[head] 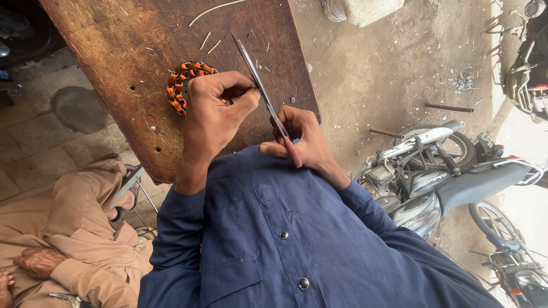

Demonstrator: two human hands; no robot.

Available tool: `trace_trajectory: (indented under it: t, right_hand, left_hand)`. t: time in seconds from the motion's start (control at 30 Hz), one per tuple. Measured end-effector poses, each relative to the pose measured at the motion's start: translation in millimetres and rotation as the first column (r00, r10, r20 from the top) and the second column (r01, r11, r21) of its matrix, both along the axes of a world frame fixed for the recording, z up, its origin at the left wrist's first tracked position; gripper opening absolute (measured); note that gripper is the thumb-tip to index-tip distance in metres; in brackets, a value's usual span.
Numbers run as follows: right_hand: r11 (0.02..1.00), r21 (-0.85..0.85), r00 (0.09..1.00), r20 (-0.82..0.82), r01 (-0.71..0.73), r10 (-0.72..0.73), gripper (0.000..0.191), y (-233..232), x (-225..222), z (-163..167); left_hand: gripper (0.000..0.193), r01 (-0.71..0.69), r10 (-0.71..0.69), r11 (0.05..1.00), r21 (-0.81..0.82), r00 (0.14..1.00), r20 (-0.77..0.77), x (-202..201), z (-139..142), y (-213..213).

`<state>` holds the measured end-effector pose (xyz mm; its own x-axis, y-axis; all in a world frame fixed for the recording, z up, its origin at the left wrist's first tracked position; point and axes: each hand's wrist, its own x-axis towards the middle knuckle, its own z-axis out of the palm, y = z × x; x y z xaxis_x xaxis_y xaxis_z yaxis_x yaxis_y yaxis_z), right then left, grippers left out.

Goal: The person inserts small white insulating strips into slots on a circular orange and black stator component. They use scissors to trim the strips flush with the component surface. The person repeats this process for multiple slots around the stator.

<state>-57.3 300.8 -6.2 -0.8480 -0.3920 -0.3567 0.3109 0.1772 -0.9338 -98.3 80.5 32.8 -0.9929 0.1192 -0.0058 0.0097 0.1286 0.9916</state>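
Fingers hide part of coil.

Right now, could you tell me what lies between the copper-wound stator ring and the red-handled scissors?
In the head view, the left hand lies between the copper-wound stator ring and the red-handled scissors, covering part of the ring.

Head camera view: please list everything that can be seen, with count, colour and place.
wound coil ring: one, copper-orange, on the board, partly under the left hand
scissors: one pair, grey blades, reddish handle, held over the board
wooden board: one, brown, upper left
thin strips: several, pale, scattered on the board
motorcycles: at least two, grey and black, on the right
metal rods: two, dark, on the dirt ground
seated person: one, tan clothes, lower left
left hand: pinching a small piece beside the blades
right hand: gripping the scissors handle
blue shirt: the person's own, bottom centre
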Motion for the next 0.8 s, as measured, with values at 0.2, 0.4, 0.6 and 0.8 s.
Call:
trace_trajectory:
  t: [0.2, 0.4, 0.6, 0.8]
  right_hand:
    - [0.979, -0.205, 0.999, -0.028, 0.015, -0.021, 0.052, 7.6, -7.6, -18.3]
    - [0.844, 0.535, 0.995, -0.1, 0.036, 0.021, 0.061, 42.7, -59.7, -60.4]
    - [0.632, 0.773, 0.963, -0.205, 0.049, 0.177, 0.045, 55.7, -83.5, -94.7]
    - [0.639, 0.758, 0.926, -0.323, 0.129, 0.195, 0.03, 50.4, -83.9, -97.8]
  left_hand:
    - [0.009, -0.06, 0.054, 0.989, 0.138, 0.997, 0.047, 3.4, -9.2, -4.3]
    - [0.011, -0.174, 0.103, 0.889, 0.424, 0.977, 0.185, 10.4, -34.1, -6.9]
    - [0.013, -0.43, 0.09, 0.591, 0.682, 0.876, 0.474, 15.6, -62.7, -18.7]
    - [0.011, -0.542, 0.21, 0.464, 0.7, 0.836, 0.508, 14.7, -73.2, -20.4]
